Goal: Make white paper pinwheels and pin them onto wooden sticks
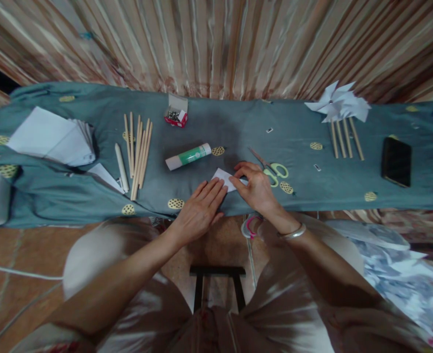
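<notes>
A small folded piece of white paper [222, 175] lies near the front edge of the cloth-covered table, partly hidden under both hands. My left hand [201, 208] rests flat on its left side, fingers stretched out. From the right, my right hand [255, 189] has its bent fingers and thumb closed on the paper's edge. Just beyond the right hand are scissors [271, 169] with light green handles. A green and white glue stick [189, 157] lies on its side past the left hand.
Several wooden sticks [141, 157] and a white pen-like tool [121, 167] lie left, beside a stack of white paper [50, 137]. An open red box of pins [176, 112] stands behind. Paper pinwheels [339, 102] on sticks and a black phone [396, 162] are right.
</notes>
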`<action>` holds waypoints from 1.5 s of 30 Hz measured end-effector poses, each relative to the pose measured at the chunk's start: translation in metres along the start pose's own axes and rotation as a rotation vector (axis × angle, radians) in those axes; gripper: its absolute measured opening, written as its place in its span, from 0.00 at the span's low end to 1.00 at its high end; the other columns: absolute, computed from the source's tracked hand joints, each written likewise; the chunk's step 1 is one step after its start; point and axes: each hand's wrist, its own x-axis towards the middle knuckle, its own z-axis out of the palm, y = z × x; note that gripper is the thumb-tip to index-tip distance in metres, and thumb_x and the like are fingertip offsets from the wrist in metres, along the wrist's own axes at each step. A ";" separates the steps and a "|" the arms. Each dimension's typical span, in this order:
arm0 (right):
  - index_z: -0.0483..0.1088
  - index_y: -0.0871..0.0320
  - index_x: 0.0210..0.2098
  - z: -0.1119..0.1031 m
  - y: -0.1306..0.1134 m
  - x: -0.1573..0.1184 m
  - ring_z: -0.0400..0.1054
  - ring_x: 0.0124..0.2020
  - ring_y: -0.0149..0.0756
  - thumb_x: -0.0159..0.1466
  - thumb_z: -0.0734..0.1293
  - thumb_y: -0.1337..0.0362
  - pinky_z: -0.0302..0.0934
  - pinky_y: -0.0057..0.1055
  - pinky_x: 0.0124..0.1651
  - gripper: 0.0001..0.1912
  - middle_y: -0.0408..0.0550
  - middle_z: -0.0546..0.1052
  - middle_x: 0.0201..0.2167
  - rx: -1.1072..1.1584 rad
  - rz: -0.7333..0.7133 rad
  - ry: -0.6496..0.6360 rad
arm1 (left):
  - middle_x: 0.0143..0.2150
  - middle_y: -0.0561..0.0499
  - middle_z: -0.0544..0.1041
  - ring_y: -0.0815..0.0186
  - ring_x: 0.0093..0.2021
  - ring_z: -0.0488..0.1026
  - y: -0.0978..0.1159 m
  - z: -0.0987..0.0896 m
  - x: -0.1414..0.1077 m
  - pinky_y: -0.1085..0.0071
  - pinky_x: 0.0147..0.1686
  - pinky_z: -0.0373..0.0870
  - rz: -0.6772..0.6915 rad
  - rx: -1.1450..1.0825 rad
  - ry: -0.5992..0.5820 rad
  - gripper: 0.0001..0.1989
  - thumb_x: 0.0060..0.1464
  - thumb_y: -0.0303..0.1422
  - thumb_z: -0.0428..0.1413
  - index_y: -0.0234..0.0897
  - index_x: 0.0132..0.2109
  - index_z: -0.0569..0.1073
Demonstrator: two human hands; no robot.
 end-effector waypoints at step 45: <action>0.75 0.54 0.41 -0.022 0.002 -0.020 0.66 0.58 0.49 0.63 0.66 0.56 0.57 0.50 0.61 0.12 0.54 0.73 0.58 0.086 0.011 -0.131 | 0.63 0.38 0.71 0.54 0.64 0.67 -0.012 -0.037 -0.055 0.50 0.65 0.61 -0.182 -0.079 0.066 0.20 0.67 0.39 0.47 0.32 0.58 0.73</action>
